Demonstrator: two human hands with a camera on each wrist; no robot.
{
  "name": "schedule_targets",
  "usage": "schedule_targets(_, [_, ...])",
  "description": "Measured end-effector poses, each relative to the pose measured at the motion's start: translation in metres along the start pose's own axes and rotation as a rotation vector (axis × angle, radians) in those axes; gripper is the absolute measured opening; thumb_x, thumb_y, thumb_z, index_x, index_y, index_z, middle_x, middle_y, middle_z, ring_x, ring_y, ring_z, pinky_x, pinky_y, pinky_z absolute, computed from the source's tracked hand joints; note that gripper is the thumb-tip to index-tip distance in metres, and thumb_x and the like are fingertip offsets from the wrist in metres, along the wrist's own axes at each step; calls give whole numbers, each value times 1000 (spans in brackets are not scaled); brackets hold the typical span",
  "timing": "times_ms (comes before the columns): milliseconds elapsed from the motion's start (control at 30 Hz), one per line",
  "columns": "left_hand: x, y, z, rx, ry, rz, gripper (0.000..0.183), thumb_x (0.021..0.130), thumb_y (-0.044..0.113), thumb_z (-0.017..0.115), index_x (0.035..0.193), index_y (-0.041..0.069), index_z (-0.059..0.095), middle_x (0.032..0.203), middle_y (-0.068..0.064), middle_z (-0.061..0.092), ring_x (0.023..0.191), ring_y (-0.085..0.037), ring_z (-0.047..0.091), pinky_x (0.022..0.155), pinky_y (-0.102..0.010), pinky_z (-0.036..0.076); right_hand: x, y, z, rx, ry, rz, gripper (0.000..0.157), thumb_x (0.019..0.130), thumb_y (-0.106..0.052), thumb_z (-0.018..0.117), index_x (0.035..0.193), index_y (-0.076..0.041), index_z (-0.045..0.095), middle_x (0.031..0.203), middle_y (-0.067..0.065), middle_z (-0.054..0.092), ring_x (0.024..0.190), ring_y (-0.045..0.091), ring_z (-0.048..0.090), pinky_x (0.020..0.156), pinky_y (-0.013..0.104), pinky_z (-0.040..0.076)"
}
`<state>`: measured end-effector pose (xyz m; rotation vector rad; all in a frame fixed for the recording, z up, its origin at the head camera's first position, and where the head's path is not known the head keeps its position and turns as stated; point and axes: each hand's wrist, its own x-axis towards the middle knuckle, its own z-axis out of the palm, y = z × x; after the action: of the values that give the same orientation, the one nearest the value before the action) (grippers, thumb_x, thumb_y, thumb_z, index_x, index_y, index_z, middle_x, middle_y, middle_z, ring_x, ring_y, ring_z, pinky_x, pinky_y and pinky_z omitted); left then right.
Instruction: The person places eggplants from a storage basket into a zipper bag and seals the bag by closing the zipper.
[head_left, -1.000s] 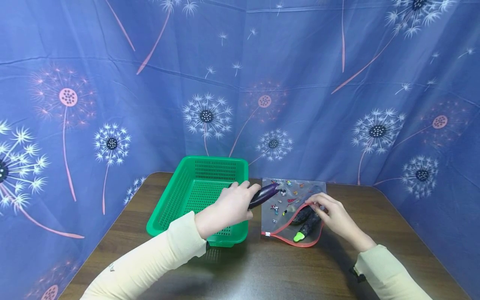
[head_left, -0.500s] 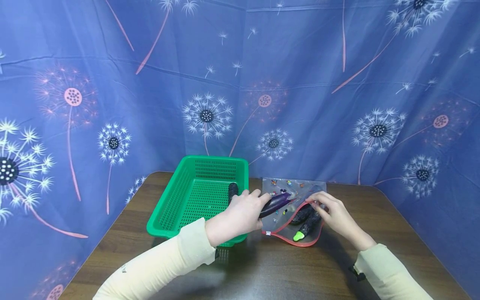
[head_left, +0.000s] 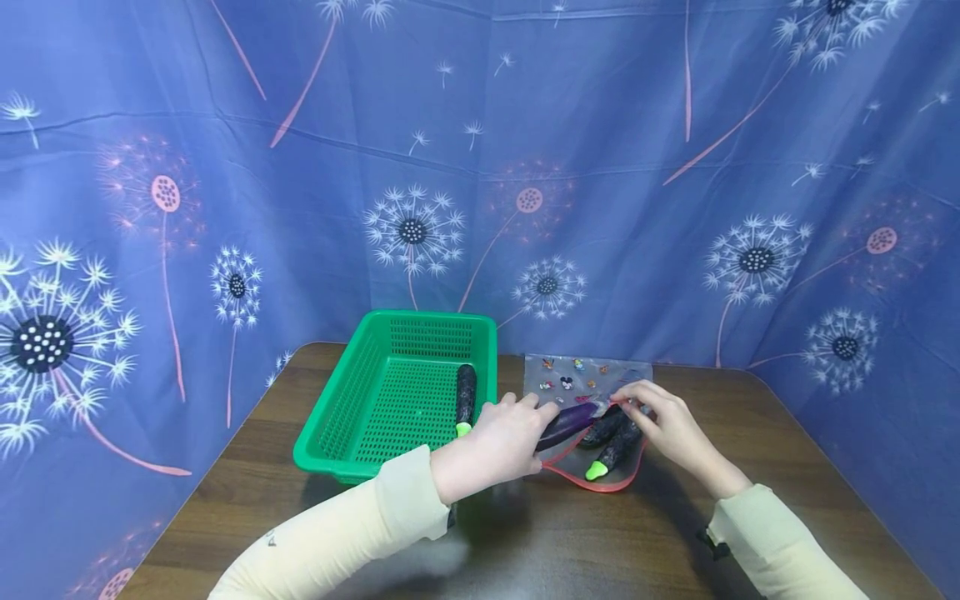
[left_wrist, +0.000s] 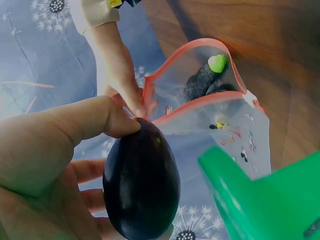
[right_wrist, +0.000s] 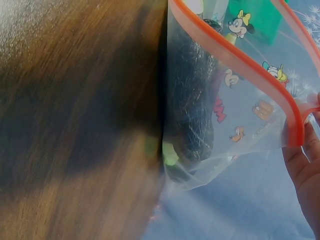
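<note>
My left hand (head_left: 498, 442) grips a glossy purple eggplant (head_left: 567, 425), whose far end reaches the mouth of a clear zip bag (head_left: 542, 372). In the left wrist view, the thumb and fingers wrap round the eggplant's dark rounded end (left_wrist: 142, 185). My right hand (head_left: 667, 423) pinches the bag's red zip edge and holds the mouth open. Inside the bag lie two dark, bumpy, cucumber-like vegetables; one (head_left: 617, 450) shows a bright green end. The right wrist view shows a dark vegetable (right_wrist: 192, 100) through the plastic, below the red zip edge (right_wrist: 240, 55).
A green perforated basket (head_left: 337, 400) stands left of the bag on the wooden table (head_left: 570, 542). Another dark vegetable with a green tip (head_left: 466, 396) lies against its right side. Blue dandelion-patterned cloth (head_left: 630, 108) hangs behind the table.
My left hand has moved right and slightly down with the eggplant, from over the basket's edge to the bag's mouth. The vegetable in the basket has come into view. My right hand stays put.
</note>
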<state>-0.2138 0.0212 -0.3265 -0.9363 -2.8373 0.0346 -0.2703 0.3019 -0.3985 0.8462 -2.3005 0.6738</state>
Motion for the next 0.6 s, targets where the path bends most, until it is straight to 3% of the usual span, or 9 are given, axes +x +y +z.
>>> schedule_targets(233, [5, 10, 6, 34, 1, 16, 61, 69, 44, 79, 122, 25, 55, 104, 2, 61, 81, -20, 59, 54, -35, 47, 2, 1, 0, -1, -10, 10, 30, 80, 6, 67, 98, -18, 68, 98, -8, 65, 87, 9, 60, 69, 17, 44])
schedule_targets(467, [8, 20, 16, 54, -50, 31, 61, 69, 47, 79, 122, 26, 55, 109, 2, 62, 86, -21, 61, 58, -38, 50, 1, 0, 0, 6, -3, 18, 30, 79, 5, 68, 98, -18, 68, 100, -7, 65, 90, 3, 58, 68, 13, 43])
schedule_targets(600, [8, 27, 24, 55, -39, 35, 59, 69, 45, 79, 119, 26, 56, 106, 2, 62, 83, -20, 60, 56, -37, 48, 0, 0, 0, 16, -4, 29, 30, 79, 5, 68, 99, -19, 68, 100, -8, 65, 91, 1, 58, 68, 13, 43])
